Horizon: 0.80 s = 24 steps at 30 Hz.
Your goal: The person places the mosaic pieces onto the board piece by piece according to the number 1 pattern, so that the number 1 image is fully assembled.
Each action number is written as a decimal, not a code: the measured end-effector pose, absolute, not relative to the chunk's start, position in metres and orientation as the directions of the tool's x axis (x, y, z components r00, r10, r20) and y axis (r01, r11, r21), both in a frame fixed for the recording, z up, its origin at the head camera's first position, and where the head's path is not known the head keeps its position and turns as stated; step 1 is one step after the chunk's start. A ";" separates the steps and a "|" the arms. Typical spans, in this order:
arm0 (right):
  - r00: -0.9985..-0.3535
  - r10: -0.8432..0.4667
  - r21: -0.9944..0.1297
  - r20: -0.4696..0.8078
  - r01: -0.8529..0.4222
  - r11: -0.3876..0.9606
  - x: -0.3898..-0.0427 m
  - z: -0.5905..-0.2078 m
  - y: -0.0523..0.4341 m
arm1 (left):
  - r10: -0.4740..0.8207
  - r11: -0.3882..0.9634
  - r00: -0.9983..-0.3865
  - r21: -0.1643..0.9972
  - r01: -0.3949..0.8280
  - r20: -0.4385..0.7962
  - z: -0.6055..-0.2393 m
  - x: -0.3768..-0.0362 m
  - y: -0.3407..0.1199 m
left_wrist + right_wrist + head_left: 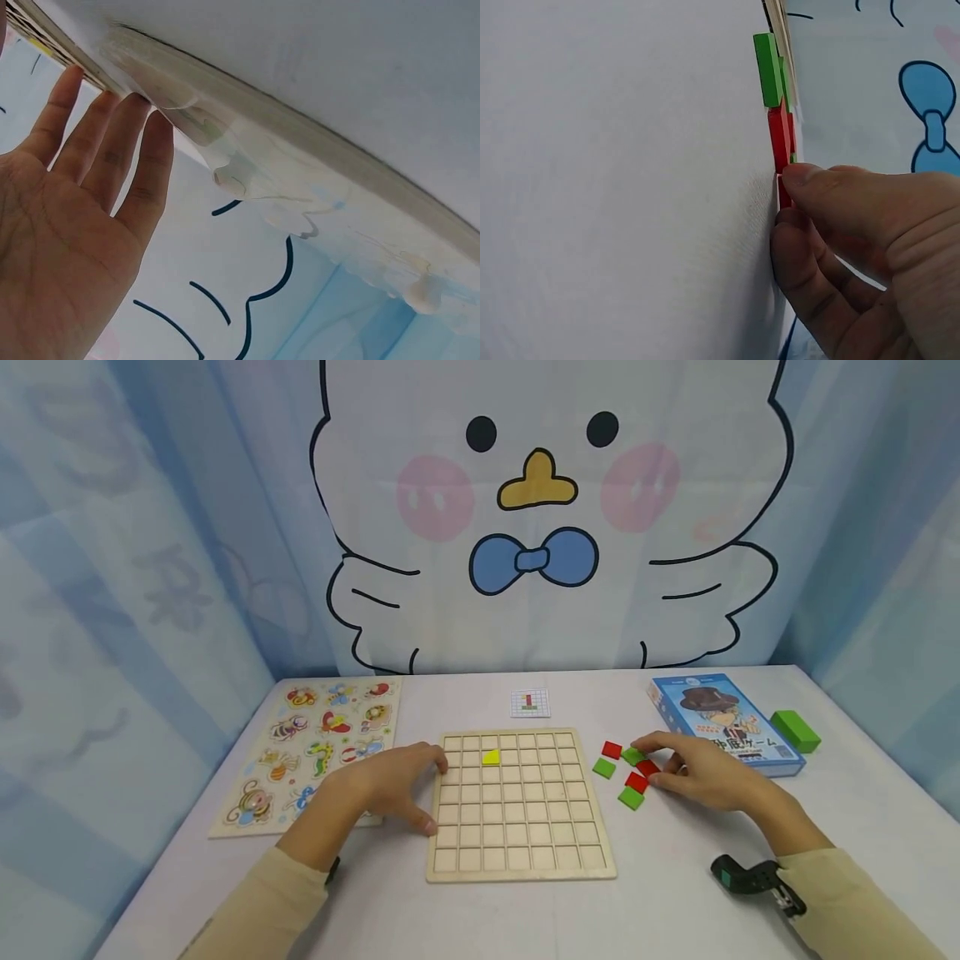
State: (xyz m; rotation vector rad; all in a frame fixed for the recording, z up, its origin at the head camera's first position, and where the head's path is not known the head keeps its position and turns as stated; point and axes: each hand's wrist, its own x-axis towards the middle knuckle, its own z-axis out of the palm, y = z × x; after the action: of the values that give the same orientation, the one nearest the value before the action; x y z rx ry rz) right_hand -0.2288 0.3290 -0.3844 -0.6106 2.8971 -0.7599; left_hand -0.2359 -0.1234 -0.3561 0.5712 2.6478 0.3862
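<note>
A square wooden grid board (521,881) lies mid-table, with a yellow piece (491,757) in an upper cell. My left hand (393,781) touches the board's left edge with thumb and fingertips; its fingers look fairly straight in the left wrist view. To the board's right lie several small red and green tiles, among them a green tile (632,798) and a red tile (612,750). My right hand (701,770) is at this group. Its thumb and fingers pinch a red tile (784,193), and the index fingertip is beside another green tile (633,756).
A small card (530,703) with a grid pattern lies behind the board. At left is a wooden board with insect pictures (288,752), partly behind my left arm. A blue box (738,718) lies at back right, beside a green block (797,732). Curtains surround the table.
</note>
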 end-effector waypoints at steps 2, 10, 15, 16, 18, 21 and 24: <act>-0.915 -0.403 -0.486 0.026 -0.364 0.795 -0.228 -0.384 0.330 | 0.444 0.877 -0.836 0.347 0.332 -0.323 -0.357 -0.236 -0.124; -0.912 -0.408 -0.468 0.029 -0.373 0.801 -0.228 -0.385 0.330 | 0.439 0.880 -0.840 0.340 0.331 -0.319 -0.358 -0.236 -0.123; -0.910 -0.412 -0.461 0.049 -0.386 0.799 -0.225 -0.386 0.329 | 0.442 0.879 -0.841 0.338 0.337 -0.311 -0.360 -0.235 -0.124; -0.910 -0.410 -0.459 0.055 -0.388 0.799 -0.224 -0.386 0.329 | 0.444 0.878 -0.841 0.337 0.340 -0.309 -0.361 -0.235 -0.124; -0.911 -0.407 -0.456 0.062 -0.388 0.801 -0.223 -0.387 0.329 | 0.448 0.877 -0.841 0.332 0.347 -0.305 -0.361 -0.235 -0.124; -0.914 -0.401 -0.452 0.063 -0.385 0.805 -0.222 -0.387 0.331 | 0.452 0.877 -0.841 0.323 0.356 -0.299 -0.361 -0.235 -0.125; -0.912 -0.405 -0.448 0.070 -0.391 0.804 -0.222 -0.387 0.332 | 0.450 0.879 -0.841 0.313 0.359 -0.300 -0.358 -0.235 -0.124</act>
State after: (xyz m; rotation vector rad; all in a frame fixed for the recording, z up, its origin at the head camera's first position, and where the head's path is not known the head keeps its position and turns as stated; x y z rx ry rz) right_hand -0.2221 0.3320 -0.3869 -0.6527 2.9552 -0.7247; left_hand -0.2355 -0.1239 -0.3578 0.5986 2.6820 0.3470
